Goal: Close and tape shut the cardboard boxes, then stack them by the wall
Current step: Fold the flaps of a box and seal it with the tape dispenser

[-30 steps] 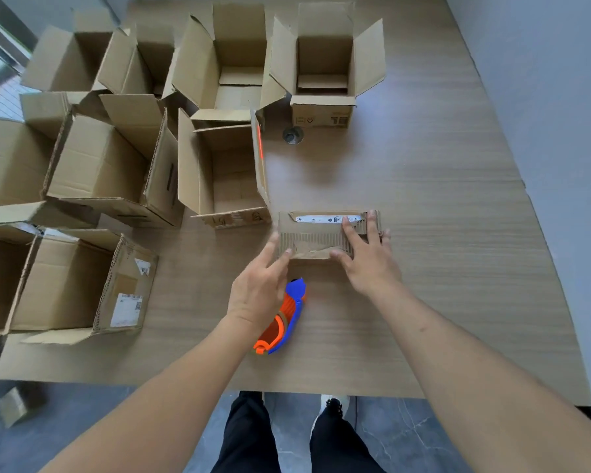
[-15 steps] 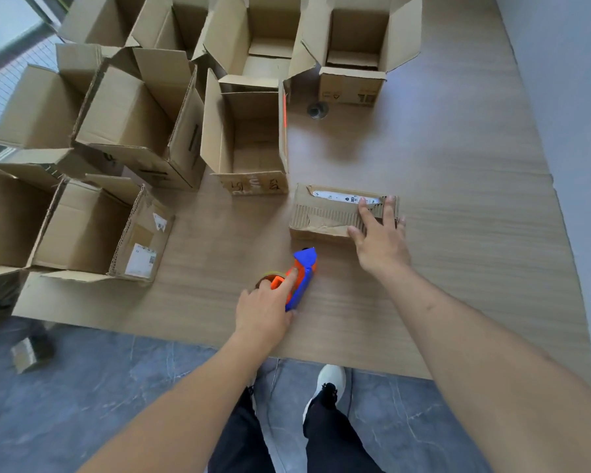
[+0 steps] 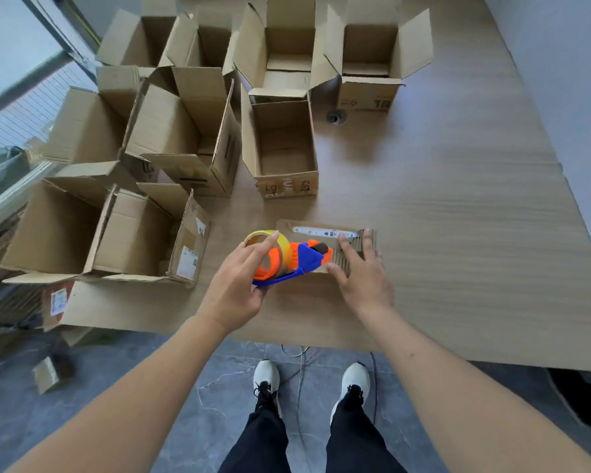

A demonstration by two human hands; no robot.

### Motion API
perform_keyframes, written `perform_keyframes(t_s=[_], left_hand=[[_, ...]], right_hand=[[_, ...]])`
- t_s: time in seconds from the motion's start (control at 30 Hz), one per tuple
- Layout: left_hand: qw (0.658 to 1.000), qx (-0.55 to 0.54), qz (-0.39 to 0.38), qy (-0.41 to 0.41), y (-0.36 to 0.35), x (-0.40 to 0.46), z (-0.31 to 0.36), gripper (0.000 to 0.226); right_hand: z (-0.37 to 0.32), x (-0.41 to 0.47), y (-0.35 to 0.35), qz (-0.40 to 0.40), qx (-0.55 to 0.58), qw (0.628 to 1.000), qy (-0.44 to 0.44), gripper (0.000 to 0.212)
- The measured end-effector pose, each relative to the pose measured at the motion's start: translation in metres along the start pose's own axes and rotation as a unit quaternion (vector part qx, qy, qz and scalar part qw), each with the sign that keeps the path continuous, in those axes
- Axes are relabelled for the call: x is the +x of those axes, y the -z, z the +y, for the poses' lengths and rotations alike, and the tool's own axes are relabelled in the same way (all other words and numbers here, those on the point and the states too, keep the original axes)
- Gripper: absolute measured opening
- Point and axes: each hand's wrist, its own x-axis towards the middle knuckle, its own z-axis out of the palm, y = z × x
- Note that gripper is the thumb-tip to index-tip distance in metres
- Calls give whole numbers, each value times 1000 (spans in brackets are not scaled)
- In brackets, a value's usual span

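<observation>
A small flat cardboard box (image 3: 321,230), closed, lies near the front edge of the wooden table (image 3: 458,233); a white label strip runs along its far edge. My right hand (image 3: 360,271) presses on the box's right part with straight fingers. My left hand (image 3: 238,278) grips an orange and blue tape dispenser (image 3: 289,259) with a yellow tape roll, lifted over the box's left end. The dispenser hides the box's near left part.
Several open cardboard boxes (image 3: 280,145) crowd the left and back of the table, flaps up. A small round metal fitting (image 3: 335,116) sits in the tabletop behind the box. A grey wall (image 3: 560,63) runs along the right. My feet stand on the grey floor below.
My left hand has picked the tape dispenser up off the table and brought it over the small box's left end. My right hand has stayed on the box.
</observation>
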Motion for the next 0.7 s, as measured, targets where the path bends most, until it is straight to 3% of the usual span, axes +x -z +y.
perform_keyframes(t_s=[0.13, 0.3, 0.53, 0.7], left_hand=[[999, -1, -41, 7, 10, 12, -8, 99], [995, 21, -95, 6, 10, 20, -19, 87], [994, 12, -105, 0, 15, 27, -15, 89], [989, 33, -143, 1, 15, 24, -20, 88]], right_hand=[[-10, -25, -24, 23, 33, 999, 24, 59], [4, -24, -32, 40, 145, 986, 68, 64], [12, -11, -41, -20, 227, 965, 132, 70], [6, -4, -40, 2, 252, 961, 113, 68]])
